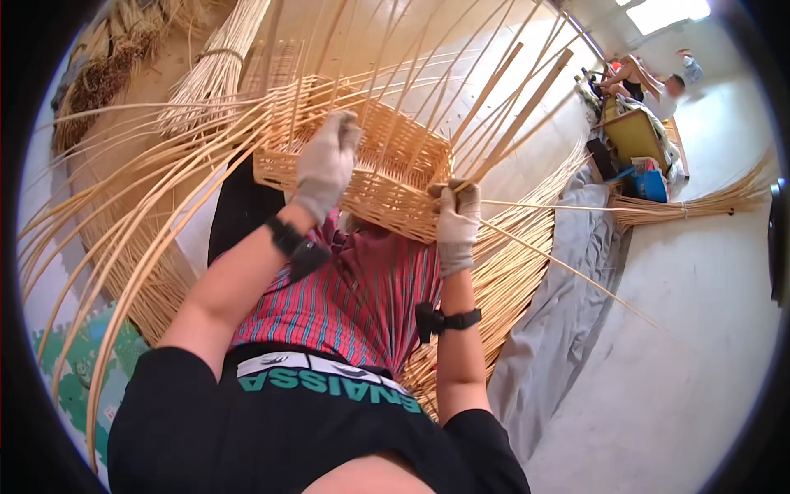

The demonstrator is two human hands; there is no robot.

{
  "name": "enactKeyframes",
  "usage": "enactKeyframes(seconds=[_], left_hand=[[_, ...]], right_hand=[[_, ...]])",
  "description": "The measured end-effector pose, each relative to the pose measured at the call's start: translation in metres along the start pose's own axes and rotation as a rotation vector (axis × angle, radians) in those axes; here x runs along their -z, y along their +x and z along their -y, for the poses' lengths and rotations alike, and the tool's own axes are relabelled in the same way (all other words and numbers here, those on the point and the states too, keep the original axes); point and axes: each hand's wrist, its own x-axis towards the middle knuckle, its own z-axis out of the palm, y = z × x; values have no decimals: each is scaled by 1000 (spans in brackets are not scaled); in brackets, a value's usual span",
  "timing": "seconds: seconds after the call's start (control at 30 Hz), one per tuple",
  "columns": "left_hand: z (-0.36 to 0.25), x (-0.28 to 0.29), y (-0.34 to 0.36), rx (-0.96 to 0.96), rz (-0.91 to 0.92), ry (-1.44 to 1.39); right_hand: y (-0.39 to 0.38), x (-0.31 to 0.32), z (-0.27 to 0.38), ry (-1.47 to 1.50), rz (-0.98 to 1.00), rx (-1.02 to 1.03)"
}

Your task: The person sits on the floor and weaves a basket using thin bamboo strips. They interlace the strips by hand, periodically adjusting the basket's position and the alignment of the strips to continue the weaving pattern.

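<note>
A half-woven rectangular wicker basket (387, 202) rests tilted over my lap, with upright stakes rising from its rim. Long loose canes (156, 193) fan out from its left end. My left hand (322, 169), in a pale work glove, reaches over the near wall with fingers curled inward; what they hold, if anything, is hidden. At the right near corner my right hand (458, 222), also gloved, is closed on a wicker strand (568, 267) beside the rim. Thin strand ends stick out to the right of it.
Bundles of peeled canes lie at the upper left (212, 78) and on the floor at right (699, 202). More canes (502, 272) lie on a grey cloth (559, 305) beside me. A yellowish box (634, 136) stands farther off, and other people (658, 95) are in the background.
</note>
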Motion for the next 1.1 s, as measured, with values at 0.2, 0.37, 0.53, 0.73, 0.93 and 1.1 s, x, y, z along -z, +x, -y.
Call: enactKeyframes(seconds=[0.2, 0.37, 0.53, 0.73, 0.93, 1.1], left_hand=[[-47, -44, -17, 392, 661, 121], [-12, -59, -31, 182, 457, 199], [-11, -56, -25, 88, 430, 283], [-36, -68, -28, 603, 539, -263], [-33, -90, -25, 533, 364, -197], [3, -91, -29, 424, 295, -347]], right_hand=[[2, 20, -26, 65, 19, 90], [78, -40, 46, -628, 77, 610], [85, -49, 39, 282, 18, 592], [-15, 3, 28, 413, -268, 173], [21, -9, 3, 439, 37, 43], [0, -30, 27, 933, -80, -161]])
